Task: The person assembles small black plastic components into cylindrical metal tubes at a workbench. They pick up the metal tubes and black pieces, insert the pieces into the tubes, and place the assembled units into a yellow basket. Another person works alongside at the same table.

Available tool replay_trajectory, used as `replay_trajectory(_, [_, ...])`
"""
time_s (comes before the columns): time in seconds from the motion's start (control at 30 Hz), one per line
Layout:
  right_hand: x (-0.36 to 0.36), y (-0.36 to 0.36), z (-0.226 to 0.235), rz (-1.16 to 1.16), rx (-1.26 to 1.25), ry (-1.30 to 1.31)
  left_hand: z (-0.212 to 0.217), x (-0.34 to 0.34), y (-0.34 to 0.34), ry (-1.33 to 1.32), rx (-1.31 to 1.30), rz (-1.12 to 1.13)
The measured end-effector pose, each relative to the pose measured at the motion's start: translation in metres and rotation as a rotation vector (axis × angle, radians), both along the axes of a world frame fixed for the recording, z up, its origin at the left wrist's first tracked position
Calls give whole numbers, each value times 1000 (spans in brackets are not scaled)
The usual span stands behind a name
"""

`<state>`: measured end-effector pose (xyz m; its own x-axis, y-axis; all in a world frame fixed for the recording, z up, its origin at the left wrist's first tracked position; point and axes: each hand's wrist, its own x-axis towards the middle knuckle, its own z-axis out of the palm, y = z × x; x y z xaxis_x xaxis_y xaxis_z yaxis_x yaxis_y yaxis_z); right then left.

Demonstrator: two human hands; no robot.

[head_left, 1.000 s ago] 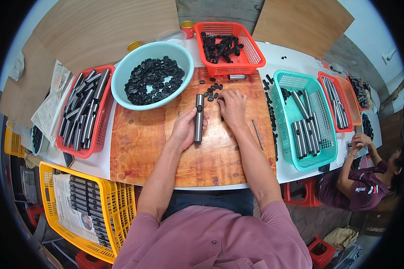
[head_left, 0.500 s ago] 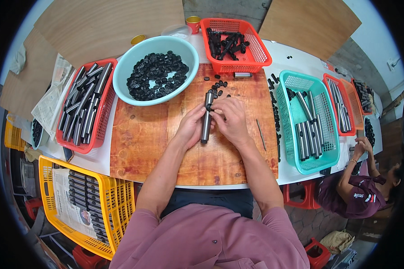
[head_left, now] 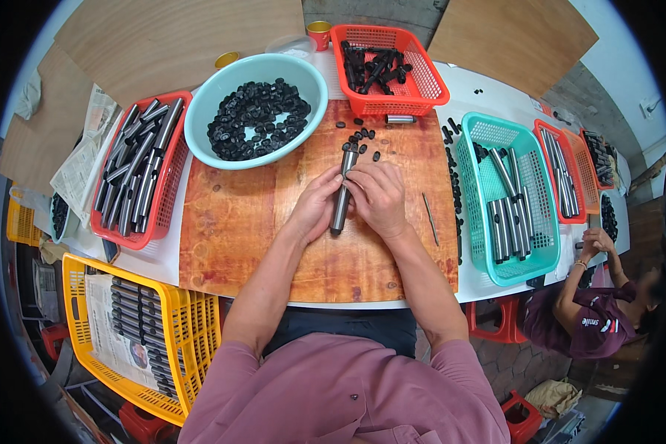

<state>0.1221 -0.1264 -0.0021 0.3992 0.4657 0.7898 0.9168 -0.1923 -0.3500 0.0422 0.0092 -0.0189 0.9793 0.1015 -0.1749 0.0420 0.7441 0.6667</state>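
Observation:
Upright over the brown wooden board (head_left: 259, 251), a dark, shiny metal tube (head_left: 341, 211) tilts slightly, its black-tipped lower end pointing toward me. My left hand (head_left: 318, 203) is closed around the tube from the left. From the right, the bent, pinched fingers of my right hand (head_left: 377, 196) press on the tube's upper part. Those fingers cover the spot they press, so any small part there is hidden. Just beyond the tube's far end lie several small black oval plugs (head_left: 364, 135).
A pale blue basin (head_left: 192, 126) holds many black plugs. Metal tubes fill a red basket (head_left: 172, 177) and a green basket (head_left: 510, 277); black parts lie in another red basket (head_left: 392, 107). A thin metal rod (head_left: 431, 220) rests on the board. A co-worker (head_left: 584, 314) sits at right.
My right fingers have closed in over the tube's upper part, covering the black spot that showed there before. The tube's far end has tipped slightly to the right.

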Motion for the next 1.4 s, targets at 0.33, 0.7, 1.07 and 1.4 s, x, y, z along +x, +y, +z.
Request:
replay_trajectory(0.33, [-2, 2, -5, 42, 83, 83, -6, -1, 5, 21, 52, -14])
replay_trajectory(0.7, [29, -43, 6, 96, -471, 965, -3, -1, 8, 110, -9, -68])
replay_trajectory(1.07, [34, -36, -14, -29, -214, 786, 3, -1, 4, 96, 56, -66])
replay_trajectory(1.4, [30, -33, -14, -18, -218, 756, 2, -5, 0, 115, 187, -37])
